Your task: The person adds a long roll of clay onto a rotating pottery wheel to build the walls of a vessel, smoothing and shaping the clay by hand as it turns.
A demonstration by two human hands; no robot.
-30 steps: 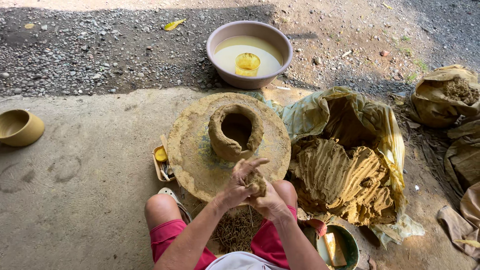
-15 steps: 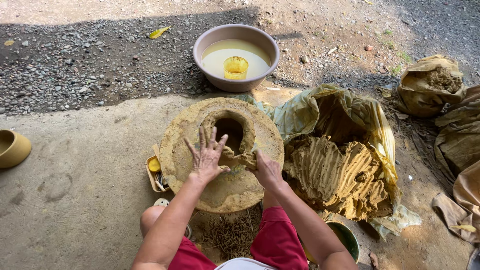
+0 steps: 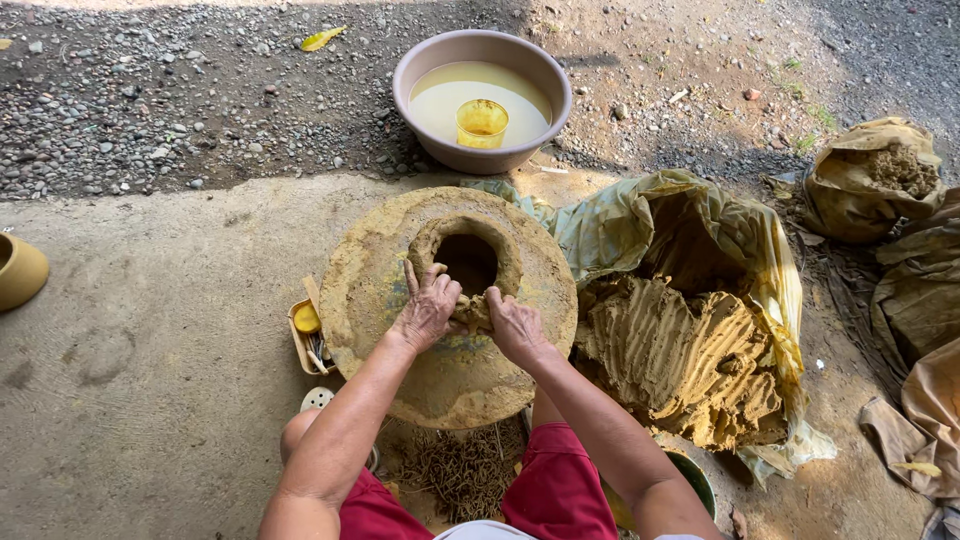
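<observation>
A low, rough clay pot (image 3: 466,255) with an open hollow stands on a round clay-smeared turntable (image 3: 448,380). My left hand (image 3: 428,308) and my right hand (image 3: 513,325) press together on a lump of clay (image 3: 473,312) at the near wall of the pot. The fingers of both hands curl over the lump and the pot's rim. Both forearms reach up from my lap, above my red shorts (image 3: 548,492).
A pink basin (image 3: 430,135) of cloudy water with a yellow cup (image 3: 482,121) sits beyond the turntable. A plastic sheet holds a big ridged clay mass (image 3: 690,360) on the right. Sacks (image 3: 875,180) lie far right. A small tool tray (image 3: 307,335) sits left; a yellow bowl (image 3: 18,270) at far left.
My hands went from kneading a clay lump near my lap to the pot. The left hand, spread open half a second ago, now closes with the right onto the lump at the pot wall.
</observation>
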